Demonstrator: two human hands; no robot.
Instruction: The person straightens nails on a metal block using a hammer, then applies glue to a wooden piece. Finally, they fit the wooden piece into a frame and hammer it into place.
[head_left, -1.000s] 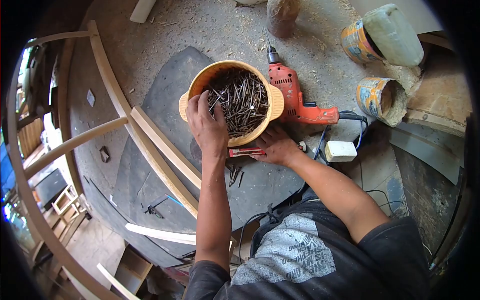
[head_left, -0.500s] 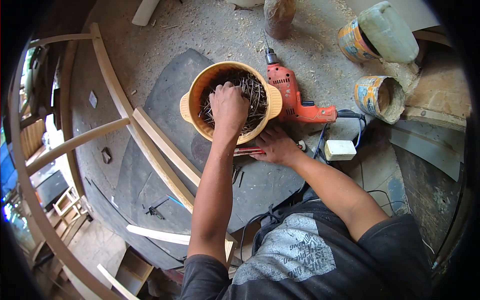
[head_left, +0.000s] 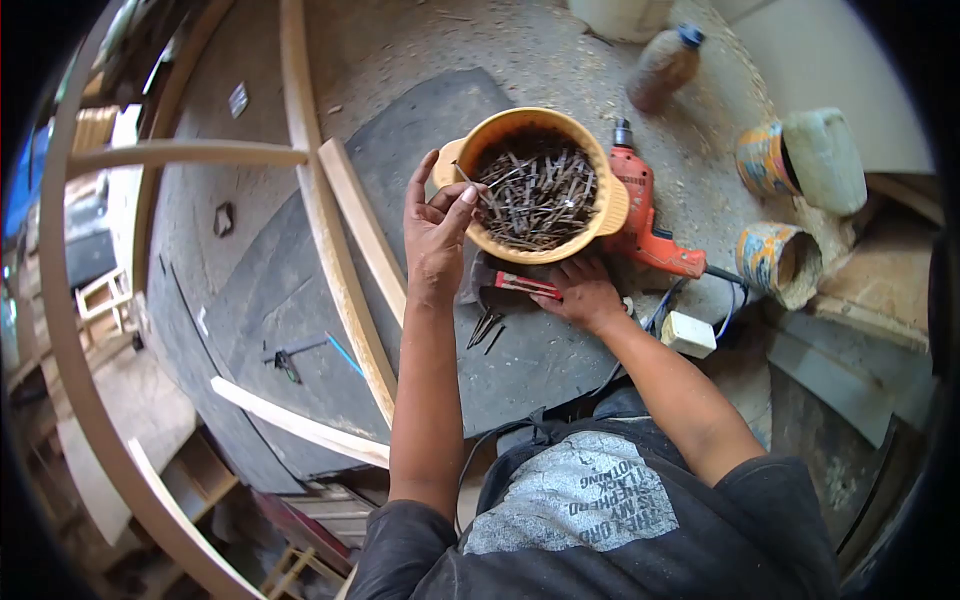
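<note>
My left hand (head_left: 437,225) is raised at the left rim of a yellow two-handled tub (head_left: 612,205). Thumb and forefinger pinch a thin nail (head_left: 461,174); the other fingers are partly spread. Inside the tub lies a heap of loose nails (head_left: 538,195). Just below the tub, my right hand (head_left: 585,293) is closed over the red handle of a hammer (head_left: 526,286), which lies on the dark board. The hammer's dark head points left, and part of its grip is hidden under my fingers. Several loose nails (head_left: 485,330) lie below the hammer head.
A red drill (head_left: 640,205) with its cord lies right of the tub, near a white box (head_left: 688,334). Wooden strips (head_left: 335,250) run along the left. A clamp-like tool (head_left: 290,358) lies lower left. Cans (head_left: 757,255) and a bottle (head_left: 665,70) stand farther off.
My left hand has come up out of the nail heap to the tub's left rim, now pinching a nail. My right hand stays at the hammer. The camera view has shifted.
</note>
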